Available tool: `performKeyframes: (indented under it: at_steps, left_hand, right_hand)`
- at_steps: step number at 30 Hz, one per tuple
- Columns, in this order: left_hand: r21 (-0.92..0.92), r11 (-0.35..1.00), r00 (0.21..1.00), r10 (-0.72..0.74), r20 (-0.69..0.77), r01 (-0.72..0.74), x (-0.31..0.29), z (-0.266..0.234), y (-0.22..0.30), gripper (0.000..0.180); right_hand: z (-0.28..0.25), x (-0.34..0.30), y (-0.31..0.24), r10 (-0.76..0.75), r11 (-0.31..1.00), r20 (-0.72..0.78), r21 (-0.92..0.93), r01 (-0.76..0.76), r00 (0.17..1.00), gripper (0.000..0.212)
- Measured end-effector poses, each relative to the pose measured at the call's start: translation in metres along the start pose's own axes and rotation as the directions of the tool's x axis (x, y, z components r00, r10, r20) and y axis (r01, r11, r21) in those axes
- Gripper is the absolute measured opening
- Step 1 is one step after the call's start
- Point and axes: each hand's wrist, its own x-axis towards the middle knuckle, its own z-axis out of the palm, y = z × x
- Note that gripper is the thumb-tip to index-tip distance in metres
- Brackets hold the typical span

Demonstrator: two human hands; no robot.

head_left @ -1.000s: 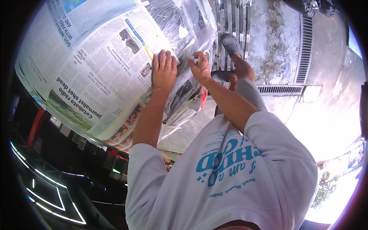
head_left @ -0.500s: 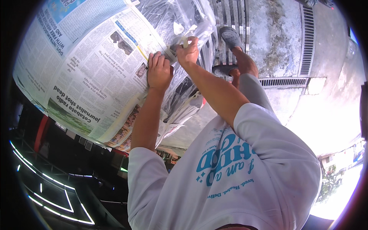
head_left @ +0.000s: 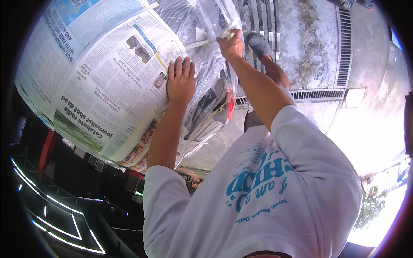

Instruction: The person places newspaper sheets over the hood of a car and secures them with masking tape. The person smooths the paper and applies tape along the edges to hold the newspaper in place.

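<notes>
Sheets of newspaper cover the large curved surface at the left, with crumpled clear plastic along their right side. My left hand lies flat with its fingers stretched out on the newspaper's right edge. Over the plastic, my right hand pinches a pale strip of tape. That strip runs taut from the newspaper's edge to my fingers. Whether a roll is tucked inside the right hand, I cannot tell.
A grey clog on my foot stands beside a slatted metal grate. Drain gratings cross the concrete floor. Below the plastic hangs a red piece. Lit white tubes show in the dark area at lower left.
My right hand has moved away to the right and slightly up, drawing out a longer strip of tape. My left hand's fingers have straightened and lie flatter on the newspaper.
</notes>
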Motion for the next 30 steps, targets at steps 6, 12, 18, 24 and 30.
performKeyframes:
  at_steps: [6, 12, 18, 24, 30]
  left_hand:
    - [0.000, 1.000, 0.998, -0.014, 0.062, 0.014, 0.004, -0.005, -0.001, 0.050]
    - [-0.140, 0.979, 0.987, -0.135, 0.083, 0.146, 0.018, -0.019, 0.003, 0.059]
    - [-0.206, 0.918, 0.940, -0.321, 0.116, 0.338, 0.060, -0.032, -0.008, 0.071]
    - [-0.091, 0.925, 0.909, -0.340, 0.241, 0.370, 0.080, -0.029, -0.012, 0.077]
    - [-0.003, 0.952, 0.947, -0.305, 0.101, 0.307, 0.074, -0.017, -0.013, 0.065]
  right_hand:
    - [0.003, 0.036, 0.011, 0.061, 0.970, 0.055, 0.233, -0.072, 0.997, 0.092]
    - [0.014, 0.044, 0.030, 0.152, 0.945, 0.066, 0.284, -0.165, 0.986, 0.090]
    - [0.001, 0.046, 0.056, 0.250, 0.671, 0.229, 0.660, -0.339, 0.941, 0.047]
    - [-0.013, 0.078, 0.074, 0.231, 0.642, 0.132, 0.724, -0.253, 0.964, 0.015]
    - [-0.068, 0.108, 0.103, 0.146, 0.967, -0.279, 0.243, -0.077, 0.949, 0.025]
